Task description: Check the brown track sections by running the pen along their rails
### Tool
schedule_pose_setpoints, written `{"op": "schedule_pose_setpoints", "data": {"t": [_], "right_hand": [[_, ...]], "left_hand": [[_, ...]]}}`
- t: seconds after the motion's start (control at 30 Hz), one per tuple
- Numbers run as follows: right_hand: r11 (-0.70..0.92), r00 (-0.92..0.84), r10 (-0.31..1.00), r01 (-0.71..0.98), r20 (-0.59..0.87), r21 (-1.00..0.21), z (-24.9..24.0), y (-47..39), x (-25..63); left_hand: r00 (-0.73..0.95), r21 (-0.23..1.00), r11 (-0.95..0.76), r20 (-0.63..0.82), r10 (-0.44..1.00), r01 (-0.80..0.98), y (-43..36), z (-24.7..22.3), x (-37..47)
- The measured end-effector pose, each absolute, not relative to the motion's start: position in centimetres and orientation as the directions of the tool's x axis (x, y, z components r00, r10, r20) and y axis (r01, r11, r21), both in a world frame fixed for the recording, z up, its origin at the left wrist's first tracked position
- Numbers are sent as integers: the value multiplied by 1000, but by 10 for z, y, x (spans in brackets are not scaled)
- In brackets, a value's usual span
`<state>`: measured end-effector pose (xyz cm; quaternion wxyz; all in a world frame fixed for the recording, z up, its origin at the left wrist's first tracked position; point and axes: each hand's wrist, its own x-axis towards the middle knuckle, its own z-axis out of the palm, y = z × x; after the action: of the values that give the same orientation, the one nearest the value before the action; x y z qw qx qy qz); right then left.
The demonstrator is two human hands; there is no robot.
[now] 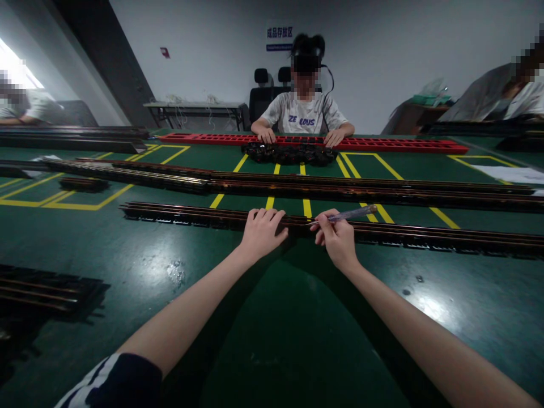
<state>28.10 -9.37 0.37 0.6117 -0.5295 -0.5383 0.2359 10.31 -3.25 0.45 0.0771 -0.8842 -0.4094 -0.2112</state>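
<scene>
A long black rail with copper-coloured strips lies across the green table in front of me. My left hand is laid over it, fingers bent across the top and thumb on the near side. In my right hand is a screwdriver with a clear, purplish handle, pinched between thumb and fingers. Its thin metal shaft points left, with the tip at the rail just right of my left hand. Whether the tip touches a strip is too small to tell.
More black rails lie beyond mine, and another stack sits at near left. Across the table, a person in a headset has both hands by a red slotted rail and a dark bundle. Other people sit at both sides.
</scene>
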Motion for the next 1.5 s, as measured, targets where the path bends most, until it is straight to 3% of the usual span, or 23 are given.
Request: {"op": "schedule_pose_setpoints", "data": {"t": [0.5, 1.5], "right_hand": [[337, 393, 816, 273, 424, -901, 4, -95, 281], [328, 360, 838, 271, 411, -905, 2, -94, 283]], "left_hand": [[578, 23, -658, 455, 677, 753, -31, 2, 103], [556, 32, -646, 479, 680, 763, -33, 1, 106]]}}
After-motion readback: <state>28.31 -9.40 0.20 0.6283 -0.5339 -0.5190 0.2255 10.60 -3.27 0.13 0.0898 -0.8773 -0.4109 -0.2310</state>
